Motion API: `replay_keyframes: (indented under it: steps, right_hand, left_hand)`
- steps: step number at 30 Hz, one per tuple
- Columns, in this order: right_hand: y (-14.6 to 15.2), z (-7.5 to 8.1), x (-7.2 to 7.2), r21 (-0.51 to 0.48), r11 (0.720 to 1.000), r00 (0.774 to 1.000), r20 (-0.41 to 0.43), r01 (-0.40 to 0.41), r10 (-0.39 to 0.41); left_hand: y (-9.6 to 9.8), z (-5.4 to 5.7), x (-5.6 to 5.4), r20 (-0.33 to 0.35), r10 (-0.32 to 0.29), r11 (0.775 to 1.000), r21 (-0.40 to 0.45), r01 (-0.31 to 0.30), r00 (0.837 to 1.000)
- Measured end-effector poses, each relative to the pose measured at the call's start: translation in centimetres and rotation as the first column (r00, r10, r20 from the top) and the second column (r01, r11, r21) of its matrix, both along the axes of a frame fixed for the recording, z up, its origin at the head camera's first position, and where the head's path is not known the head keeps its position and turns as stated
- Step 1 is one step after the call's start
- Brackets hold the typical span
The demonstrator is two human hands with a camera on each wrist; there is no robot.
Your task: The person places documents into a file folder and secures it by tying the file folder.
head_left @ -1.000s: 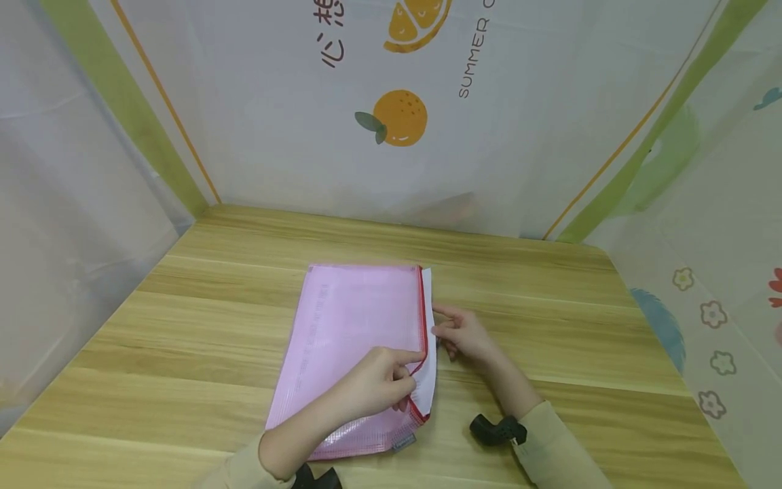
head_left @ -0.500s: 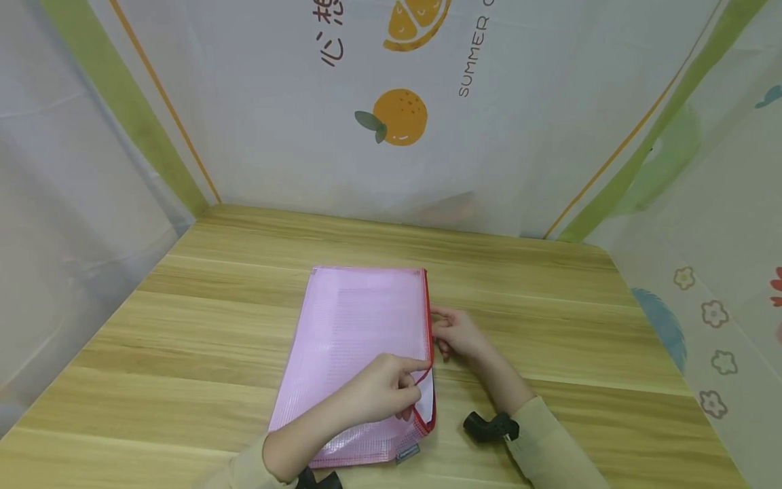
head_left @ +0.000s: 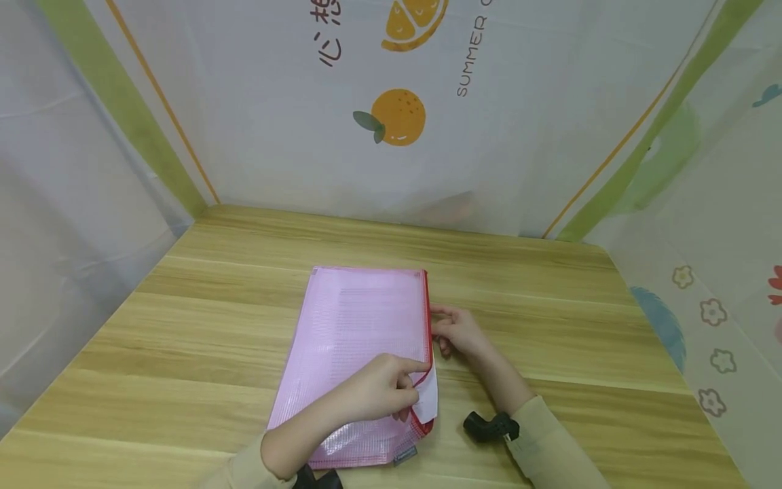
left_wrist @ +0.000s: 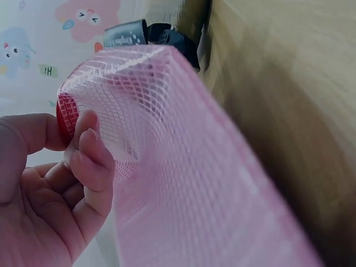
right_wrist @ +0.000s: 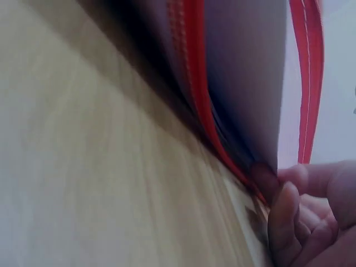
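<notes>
A pink mesh zipper pouch [head_left: 373,312] lies flat on the table, its red-edged opening [head_left: 427,305] facing right. Printed lines show faintly through it. My left hand [head_left: 381,387] reaches across the pouch and pinches the upper red edge, lifting it near the close corner; the left wrist view shows the mesh [left_wrist: 189,183] bulging there. White paper [head_left: 426,397] shows in that gap. At the right side my right hand [head_left: 461,333] is at the opening. In the right wrist view its thumb and finger pinch the edge of the white paper [right_wrist: 250,78] between the two red borders.
A small grey label [head_left: 406,455] sticks out from the pouch's near corner. Black wrist devices are on both arms, the right one [head_left: 491,428] resting close over the wooden table [head_left: 550,326]. A white fruit-printed curtain [head_left: 275,122] rises behind the table.
The paper that stuck out along the whole opening has gone further into the pouch, showing now mainly at the near corner. The pouch has shifted slightly right and nearer; both hands moved little.
</notes>
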State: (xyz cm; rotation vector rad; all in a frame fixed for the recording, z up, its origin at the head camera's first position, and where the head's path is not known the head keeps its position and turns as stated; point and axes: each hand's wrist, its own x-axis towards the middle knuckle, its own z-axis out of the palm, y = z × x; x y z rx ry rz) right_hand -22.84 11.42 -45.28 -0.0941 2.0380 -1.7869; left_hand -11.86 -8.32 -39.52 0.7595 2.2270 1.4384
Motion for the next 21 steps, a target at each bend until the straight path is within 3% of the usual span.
replay_keyframes:
  steps: [6, 21]
  right_hand:
    - [-1.0, 0.2, 0.2, -0.013, 0.999, 0.995, 0.090, 0.043, -0.042]
    - [-2.0, -0.4, -0.3, -0.078, 0.983, 0.984, 0.076, 0.169, -0.163]
  left_hand:
    - [-0.3, 0.0, -0.5, 0.038, -0.007, 1.000, 0.015, 0.006, 0.999]
    - [-0.5, 0.1, -1.2, 0.000, -0.011, 1.000, 0.002, 0.011, 1.000]
